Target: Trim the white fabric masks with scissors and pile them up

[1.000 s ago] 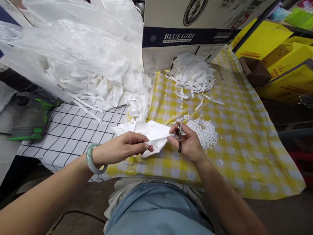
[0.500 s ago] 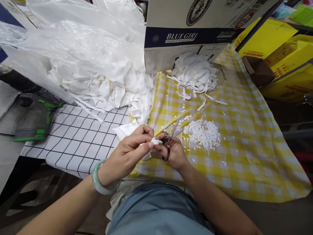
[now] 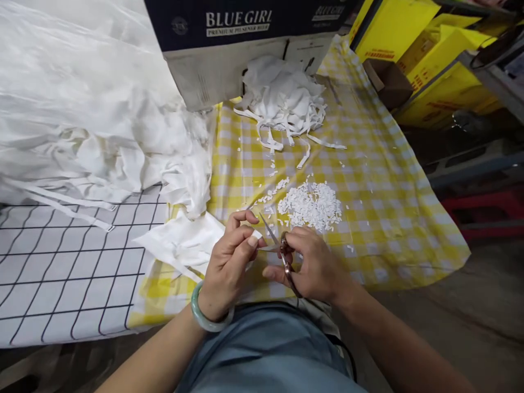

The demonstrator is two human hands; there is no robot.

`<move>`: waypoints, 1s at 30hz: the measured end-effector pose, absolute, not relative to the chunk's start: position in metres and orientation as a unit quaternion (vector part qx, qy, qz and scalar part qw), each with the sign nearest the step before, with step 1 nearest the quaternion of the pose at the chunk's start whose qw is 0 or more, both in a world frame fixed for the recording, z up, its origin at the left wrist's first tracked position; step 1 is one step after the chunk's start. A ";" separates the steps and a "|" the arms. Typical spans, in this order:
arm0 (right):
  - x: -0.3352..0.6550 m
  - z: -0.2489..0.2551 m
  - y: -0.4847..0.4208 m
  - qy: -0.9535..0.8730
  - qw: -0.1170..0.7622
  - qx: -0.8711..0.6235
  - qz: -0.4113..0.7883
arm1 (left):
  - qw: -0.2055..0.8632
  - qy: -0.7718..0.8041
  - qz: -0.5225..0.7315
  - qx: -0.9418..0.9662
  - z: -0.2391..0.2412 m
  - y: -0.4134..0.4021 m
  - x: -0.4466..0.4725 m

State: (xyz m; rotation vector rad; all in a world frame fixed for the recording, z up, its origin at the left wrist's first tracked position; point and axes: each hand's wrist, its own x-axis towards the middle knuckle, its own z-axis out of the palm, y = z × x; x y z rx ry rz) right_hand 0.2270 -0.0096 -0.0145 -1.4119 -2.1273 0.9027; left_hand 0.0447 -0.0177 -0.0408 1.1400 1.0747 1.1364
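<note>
My left hand (image 3: 233, 256), with a pale green bangle (image 3: 207, 322) at the wrist, pinches the end of a white strap (image 3: 257, 234). A white fabric piece (image 3: 184, 240) with a strap lies on the table behind that hand; whether it joins the pinched strap is hidden by my fingers. In my right hand (image 3: 311, 265) is a pair of scissors (image 3: 273, 234) with brown handles. Its blades stand apart and point left, close to the strap end. A heap of small white clippings (image 3: 313, 204) lies just beyond my right hand.
White fabric pieces with straps form a pile (image 3: 282, 98) against a Blue Girl carton (image 3: 204, 71). A larger white heap (image 3: 102, 136) under clear plastic fills the left. Yellow boxes (image 3: 393, 33) stand at the right, beyond the yellow checked tablecloth (image 3: 393, 229).
My right hand has turned the scissors from pointing up and away to having their spread blades beside the strap. The view has shifted right and down. My left hand keeps its pinch.
</note>
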 end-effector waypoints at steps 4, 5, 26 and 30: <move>0.227 -0.017 -0.011 -0.761 0.192 -0.528 0.324 | 0.566 0.434 0.482 0.508 -0.048 -0.017 0.049; 0.227 -0.017 -0.010 -0.760 0.190 -0.530 0.324 | 0.568 0.427 0.483 0.512 -0.049 -0.017 0.049; 0.224 -0.022 -0.005 -0.748 0.192 -0.532 0.346 | 0.572 0.390 0.501 0.519 -0.056 -0.015 0.053; 0.225 -0.021 -0.005 -0.741 0.180 -0.535 0.363 | 0.552 0.389 0.506 0.536 -0.055 -0.015 0.054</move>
